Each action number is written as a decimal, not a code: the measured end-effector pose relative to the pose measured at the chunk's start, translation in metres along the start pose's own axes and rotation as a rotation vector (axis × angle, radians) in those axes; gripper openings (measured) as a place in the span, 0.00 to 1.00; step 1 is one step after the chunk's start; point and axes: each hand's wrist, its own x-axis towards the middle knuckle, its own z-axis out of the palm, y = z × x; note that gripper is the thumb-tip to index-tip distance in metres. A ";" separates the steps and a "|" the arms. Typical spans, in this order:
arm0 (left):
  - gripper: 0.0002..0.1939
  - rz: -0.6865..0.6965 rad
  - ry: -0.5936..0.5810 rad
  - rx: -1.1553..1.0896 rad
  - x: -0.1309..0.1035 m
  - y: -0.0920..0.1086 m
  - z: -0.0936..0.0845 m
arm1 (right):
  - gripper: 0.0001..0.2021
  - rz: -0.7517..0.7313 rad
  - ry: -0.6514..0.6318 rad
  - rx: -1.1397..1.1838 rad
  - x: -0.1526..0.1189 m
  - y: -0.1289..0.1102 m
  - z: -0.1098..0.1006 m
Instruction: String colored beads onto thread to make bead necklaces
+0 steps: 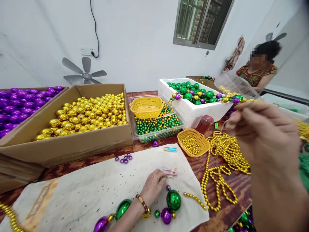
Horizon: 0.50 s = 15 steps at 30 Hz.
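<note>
My left hand [153, 183], wearing a bead bracelet, rests on the pale cloth [84, 190] with its fingers closed at the end of small pink thread snips [170, 172]. Close by lie large green, purple and gold beads, among them a green bead [173, 200] and a purple bead [166, 216]; part of this string is hidden under my left forearm. My right hand [263, 135] is raised close to the camera at the right, fingertips pinched on a thin pale thread [224, 124]. Behind its fingertips passes a mixed bead garland [218, 96].
Cardboard boxes of gold balls [91, 111] and purple balls [24, 103] stand left. A white foam box [195, 112] holds green balls. Gold bead strings [227, 151] lie beside a yellow basket [193, 154]. Loose purple beads [125, 158] dot the cloth. Another person [260, 69] sits at back right.
</note>
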 end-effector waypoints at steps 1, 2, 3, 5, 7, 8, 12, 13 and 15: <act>0.13 -0.001 -0.007 0.012 0.000 -0.002 -0.006 | 0.06 0.048 -0.010 0.051 -0.005 0.014 0.004; 0.12 -0.005 -0.011 0.027 0.000 -0.004 -0.013 | 0.05 0.101 -0.023 0.087 -0.011 0.028 0.006; 0.12 -0.010 -0.010 0.044 0.000 -0.007 -0.020 | 0.05 0.155 -0.048 0.109 -0.017 0.042 0.008; 0.12 -0.021 0.007 0.092 0.001 -0.013 -0.036 | 0.04 0.245 -0.092 0.133 -0.029 0.067 0.011; 0.12 -0.032 0.043 0.159 0.006 -0.019 -0.051 | 0.04 0.315 -0.130 0.158 -0.040 0.087 0.015; 0.12 -0.036 0.067 0.199 0.012 -0.022 -0.057 | 0.04 0.346 -0.137 0.173 -0.046 0.095 0.017; 0.16 -0.017 0.170 0.388 0.049 -0.026 -0.068 | 0.04 0.487 -0.146 0.211 -0.076 0.121 0.027; 0.18 -0.006 0.180 0.437 0.061 -0.026 -0.067 | 0.05 0.524 -0.150 0.215 -0.085 0.126 0.029; 0.20 0.013 0.175 0.530 0.082 -0.026 -0.062 | 0.05 0.590 -0.150 0.218 -0.104 0.134 0.029</act>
